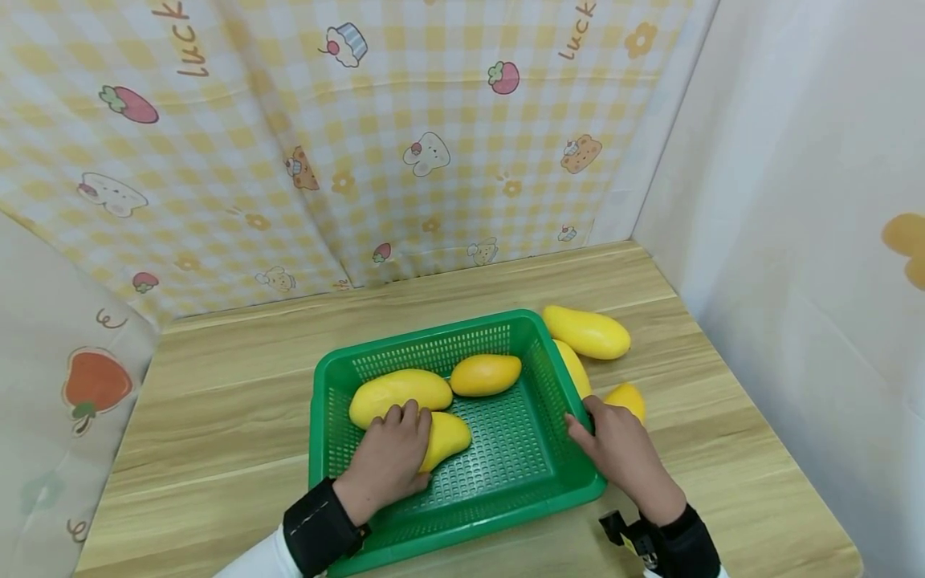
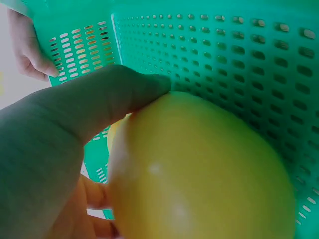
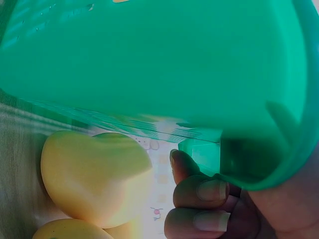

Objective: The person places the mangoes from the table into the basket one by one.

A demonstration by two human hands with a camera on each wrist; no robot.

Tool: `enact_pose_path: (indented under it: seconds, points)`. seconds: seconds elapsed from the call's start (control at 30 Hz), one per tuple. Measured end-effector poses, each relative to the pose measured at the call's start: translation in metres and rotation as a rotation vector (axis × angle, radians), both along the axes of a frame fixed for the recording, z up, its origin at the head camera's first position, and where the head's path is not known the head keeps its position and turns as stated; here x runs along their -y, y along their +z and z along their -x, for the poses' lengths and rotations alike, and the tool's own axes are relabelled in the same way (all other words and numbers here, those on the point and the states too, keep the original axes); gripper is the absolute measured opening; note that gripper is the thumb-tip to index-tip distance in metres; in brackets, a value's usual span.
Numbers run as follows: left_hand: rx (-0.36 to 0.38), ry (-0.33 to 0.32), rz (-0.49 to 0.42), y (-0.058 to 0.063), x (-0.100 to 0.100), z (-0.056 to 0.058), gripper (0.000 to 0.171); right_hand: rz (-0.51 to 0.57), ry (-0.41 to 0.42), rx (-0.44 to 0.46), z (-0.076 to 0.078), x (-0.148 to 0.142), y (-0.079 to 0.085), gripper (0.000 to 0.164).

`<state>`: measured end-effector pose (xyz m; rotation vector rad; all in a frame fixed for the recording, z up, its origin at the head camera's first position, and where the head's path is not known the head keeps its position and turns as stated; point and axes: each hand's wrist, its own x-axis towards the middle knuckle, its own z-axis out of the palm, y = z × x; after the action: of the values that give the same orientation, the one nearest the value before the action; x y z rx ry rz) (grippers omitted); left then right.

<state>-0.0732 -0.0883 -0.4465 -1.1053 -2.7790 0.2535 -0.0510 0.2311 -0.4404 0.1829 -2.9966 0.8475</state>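
Note:
A green plastic basket (image 1: 426, 340) with slotted walls stands on the wooden table. Inside it, my left hand (image 1: 389, 459) grips a yellow mango (image 1: 450, 437); the left wrist view shows the thumb along one side of this mango (image 2: 199, 169) and fingers on another. Two more mangoes lie behind it in the basket, a long one (image 1: 401, 391) and a smaller, more orange one (image 1: 486, 375). My right hand (image 1: 625, 449) holds the basket's right rim. In the right wrist view its fingers (image 3: 204, 191) curl under the rim, against the basket wall (image 3: 149, 64).
Outside the basket's right wall lie a long mango (image 1: 587, 331), another partly hidden by the rim (image 1: 574, 369), and one behind my right hand (image 1: 630, 398). A checked, patterned cloth (image 1: 433, 104) hangs behind the wooden table (image 1: 217, 417); pale cloth (image 1: 795, 201) hangs on the right.

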Motion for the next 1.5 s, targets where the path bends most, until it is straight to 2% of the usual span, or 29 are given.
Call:
enact_pose_path:
  seconds: [0.27, 0.67, 1.03, 1.33, 1.5]
  points:
    - [0.039, 0.062, 0.05, -0.0011, 0.0013, -0.0023, 0.085, -0.006, 0.004, -0.009, 0.0, -0.0003, 0.0002, 0.026]
    - [0.067, 0.105, 0.031, 0.001, 0.0037, -0.0047, 0.085, 0.0, 0.006, -0.014, 0.0007, 0.0015, -0.0005, 0.027]
    - [0.101, 0.113, 0.014, 0.0041, 0.0041, -0.0066, 0.092, 0.002, 0.015, -0.031, -0.0005, 0.0, -0.0008, 0.026]
    - [0.06, 0.068, 0.024, 0.0035, 0.006, -0.0066, 0.096, -0.008, 0.01, -0.026, -0.0007, -0.0013, -0.0017, 0.027]
    - [0.1, 0.081, 0.025, 0.0065, 0.0055, -0.0071, 0.094, -0.008, 0.007, -0.018, -0.0002, -0.0008, -0.0025, 0.026]
